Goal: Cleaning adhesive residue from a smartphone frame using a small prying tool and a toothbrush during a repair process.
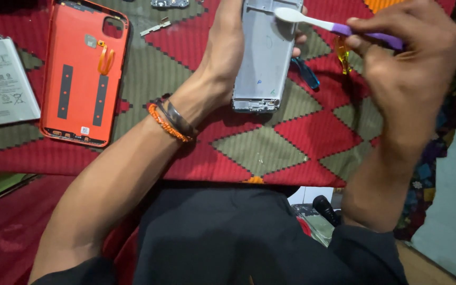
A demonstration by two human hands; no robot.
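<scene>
My left hand [227,47] grips a grey metal phone frame [265,63] by its side and holds it above the patterned cloth. My right hand [405,68] holds a toothbrush [339,27] with a white head and purple handle; its head rests on the upper part of the frame. An orange and a dark band sit on my left wrist [172,121].
An orange phone back cover [83,74] lies inside-up at the left, next to a grey flat battery [1,79]. A blue-handled tool [306,74] and a yellow-handled one [343,55] lie under the hands. Small metal parts [157,26] lie near the top on the red and green cloth [270,148].
</scene>
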